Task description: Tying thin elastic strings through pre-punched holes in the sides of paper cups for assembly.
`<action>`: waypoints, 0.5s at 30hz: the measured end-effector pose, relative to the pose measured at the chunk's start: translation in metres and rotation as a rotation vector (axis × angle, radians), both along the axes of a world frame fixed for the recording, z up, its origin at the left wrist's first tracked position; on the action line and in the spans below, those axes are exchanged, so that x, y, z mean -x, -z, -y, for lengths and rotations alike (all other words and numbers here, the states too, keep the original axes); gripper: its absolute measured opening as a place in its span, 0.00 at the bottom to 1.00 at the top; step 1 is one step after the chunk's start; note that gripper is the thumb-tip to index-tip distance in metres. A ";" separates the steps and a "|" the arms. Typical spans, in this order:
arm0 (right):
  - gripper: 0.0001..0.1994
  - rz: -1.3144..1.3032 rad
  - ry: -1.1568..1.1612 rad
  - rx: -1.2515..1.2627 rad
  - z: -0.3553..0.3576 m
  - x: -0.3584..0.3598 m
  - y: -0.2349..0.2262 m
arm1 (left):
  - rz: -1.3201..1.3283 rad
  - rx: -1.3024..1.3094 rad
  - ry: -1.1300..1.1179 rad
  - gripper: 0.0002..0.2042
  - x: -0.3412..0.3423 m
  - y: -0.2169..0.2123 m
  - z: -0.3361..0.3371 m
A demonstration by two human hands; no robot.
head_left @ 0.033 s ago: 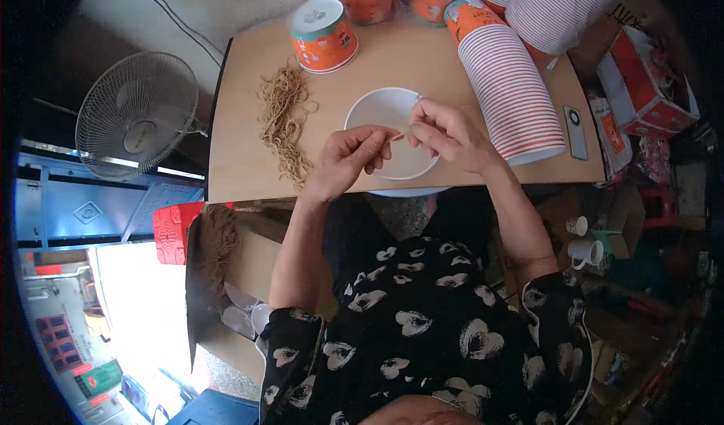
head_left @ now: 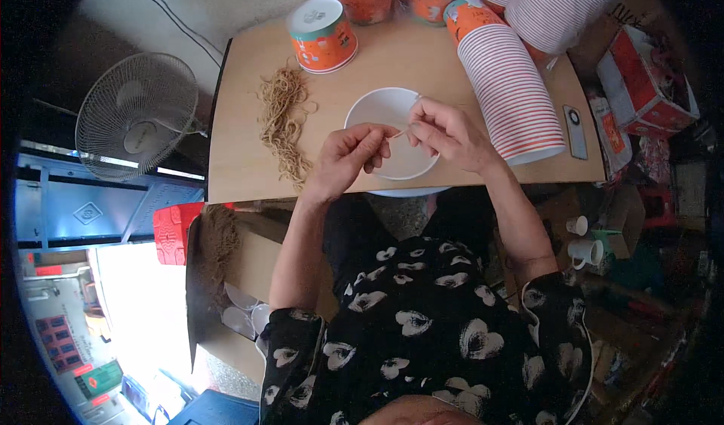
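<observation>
A white paper bowl (head_left: 385, 108) lies on the wooden table (head_left: 241, 168) in front of me. Both hands hover over its near side. My left hand (head_left: 348, 157) and my right hand (head_left: 446, 132) each pinch an end of a thin tan strand (head_left: 397, 133) stretched between their fingertips. The right hand's fingers also touch the bowl's rim. A loose pile of the same tan strands (head_left: 283, 119) lies on the table to the left of the bowl.
An orange paper bowl (head_left: 323, 36) stands upside down at the back. A long stack of orange-and-white bowls (head_left: 507, 85) lies on its side at the right, more stacks behind it. A small black device (head_left: 575, 131), a fan (head_left: 137, 116) and red boxes (head_left: 641, 78) surround the table.
</observation>
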State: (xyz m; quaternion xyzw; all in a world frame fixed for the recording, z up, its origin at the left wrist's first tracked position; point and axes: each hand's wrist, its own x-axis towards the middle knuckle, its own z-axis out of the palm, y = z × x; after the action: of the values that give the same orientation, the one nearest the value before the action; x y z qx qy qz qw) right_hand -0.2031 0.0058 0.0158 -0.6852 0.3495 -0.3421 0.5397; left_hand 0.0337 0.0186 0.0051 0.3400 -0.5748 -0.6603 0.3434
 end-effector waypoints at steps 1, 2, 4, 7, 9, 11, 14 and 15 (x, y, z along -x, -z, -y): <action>0.05 0.000 0.001 0.000 0.000 -0.001 0.000 | -0.002 0.000 -0.056 0.13 0.001 -0.001 0.000; 0.05 0.003 0.013 0.004 0.000 -0.001 0.000 | -0.002 0.000 -0.054 0.13 0.003 0.001 0.000; 0.05 0.008 0.017 0.008 0.000 -0.004 -0.001 | 0.067 0.035 -0.133 0.11 0.003 0.003 -0.002; 0.05 0.009 0.056 0.005 0.000 -0.005 -0.002 | 0.070 0.043 -0.151 0.09 0.005 0.003 -0.002; 0.05 -0.008 0.066 -0.029 0.000 -0.005 -0.004 | 0.083 0.043 -0.154 0.09 0.004 0.006 -0.002; 0.04 0.018 0.067 0.018 0.003 -0.007 0.001 | 0.097 0.043 -0.158 0.09 0.004 0.009 -0.002; 0.04 0.075 0.074 0.063 0.005 -0.009 0.005 | 0.128 0.077 -0.167 0.09 0.005 0.012 -0.002; 0.04 0.107 0.078 0.061 0.005 -0.010 0.006 | 0.143 0.075 -0.187 0.08 0.005 0.014 -0.003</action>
State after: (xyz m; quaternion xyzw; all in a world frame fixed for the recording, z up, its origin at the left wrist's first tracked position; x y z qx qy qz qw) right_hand -0.1931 0.0004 0.0094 -0.6679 0.3361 -0.4095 0.5227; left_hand 0.0283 0.0212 -0.0086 0.4252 -0.5878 -0.5777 0.3741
